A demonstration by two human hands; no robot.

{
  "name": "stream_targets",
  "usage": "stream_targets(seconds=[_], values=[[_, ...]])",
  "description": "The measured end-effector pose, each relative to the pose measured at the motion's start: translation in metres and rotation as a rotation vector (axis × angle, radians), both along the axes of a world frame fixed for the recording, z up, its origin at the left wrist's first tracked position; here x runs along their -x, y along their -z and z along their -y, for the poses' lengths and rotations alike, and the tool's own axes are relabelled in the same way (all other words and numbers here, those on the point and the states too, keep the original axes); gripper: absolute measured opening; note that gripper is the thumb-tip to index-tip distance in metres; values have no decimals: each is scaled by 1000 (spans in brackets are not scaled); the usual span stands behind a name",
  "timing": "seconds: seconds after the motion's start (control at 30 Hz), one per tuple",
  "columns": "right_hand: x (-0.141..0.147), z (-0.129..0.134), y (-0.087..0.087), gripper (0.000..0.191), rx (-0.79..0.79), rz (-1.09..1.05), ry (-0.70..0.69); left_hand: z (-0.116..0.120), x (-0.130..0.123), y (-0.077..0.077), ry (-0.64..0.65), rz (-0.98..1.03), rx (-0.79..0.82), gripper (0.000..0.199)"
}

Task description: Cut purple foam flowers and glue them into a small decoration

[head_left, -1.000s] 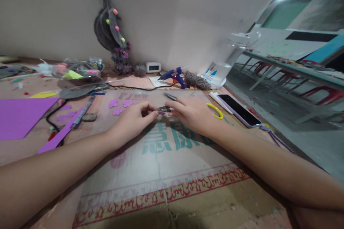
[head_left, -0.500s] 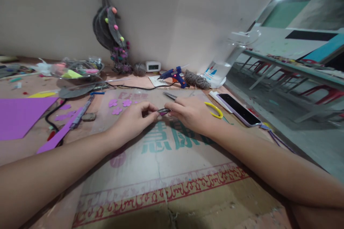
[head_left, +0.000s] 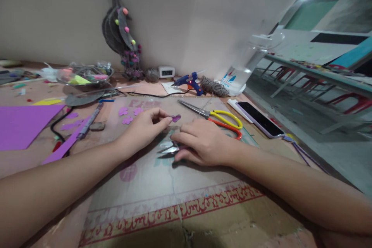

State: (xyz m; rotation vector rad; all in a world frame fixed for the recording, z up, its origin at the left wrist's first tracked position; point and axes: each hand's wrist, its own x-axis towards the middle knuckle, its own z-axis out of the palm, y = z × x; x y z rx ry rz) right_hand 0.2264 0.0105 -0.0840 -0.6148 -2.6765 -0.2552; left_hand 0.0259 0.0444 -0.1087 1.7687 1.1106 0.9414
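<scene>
Between the thumb and fingertips of my left hand (head_left: 155, 124) is a small purple foam piece (head_left: 176, 118). To its right and a little nearer, my right hand (head_left: 200, 143) is curled round small scissors (head_left: 170, 149), whose blades lie apart and point left, low over the clear sheet; their handles are hidden by the fingers. Beyond my right hand lie large scissors (head_left: 225, 119) with yellow and orange handles. Several purple flower cutouts (head_left: 127, 120) rest on the sheet just past my left hand.
A purple foam sheet (head_left: 26, 126) and a pen (head_left: 90, 122) lie at the left. Toward the wall are a bowl of scraps (head_left: 84, 79), a blue glue gun (head_left: 190, 82), grey yarn (head_left: 214, 86) and a clear bottle (head_left: 242, 68). A phone (head_left: 260, 119) lies at the right.
My right hand has moved away from my left hand and toward me, taking the small scissors down to the sheet. The purple piece stays in my left hand, and the large scissors are uncovered.
</scene>
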Motion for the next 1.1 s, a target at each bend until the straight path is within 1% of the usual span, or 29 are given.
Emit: stream_targets(seconds=[0.03,0.07,0.13,0.2,0.23,0.27,0.33,0.37,0.43,0.53,0.67,0.73,0.83,0.97,1.1], values=[[2,2,0,46,6,-19,0,1,0,-1,-1,12,3,16],[3,2,0,45,26,-75,29,1,0,-2,0,22,11,16],[3,-3,1,36,114,-274,182,3,-1,-5,0,35,39,19],[1,-11,5,25,289,-484,367,3,-1,-6,-2,35,65,20],[1,-15,7,23,405,-562,428,4,-1,-7,-2,31,72,20],[1,-19,9,24,531,-616,456,3,-1,-6,-1,28,74,21],[2,-24,13,24,749,-674,456,3,-1,-5,7,23,64,21],[3,-25,14,22,822,-694,448,3,-1,-5,12,19,55,21],[5,-25,14,18,890,-724,439,2,-1,-4,17,7,41,21],[7,-21,12,16,882,-725,437,3,-1,-5,17,-8,39,21],[8,-19,9,16,759,-720,477,6,0,-6,28,25,14,24],[7,-19,11,16,696,-732,490,6,0,-5,49,42,4,30],[6,-20,13,16,648,-754,483,5,1,-4,97,-9,-10,36],[7,-20,14,16,638,-783,460,5,1,-4,114,-120,-28,30],[7,-20,12,15,645,-796,450,7,0,-2,117,-168,-61,22]])
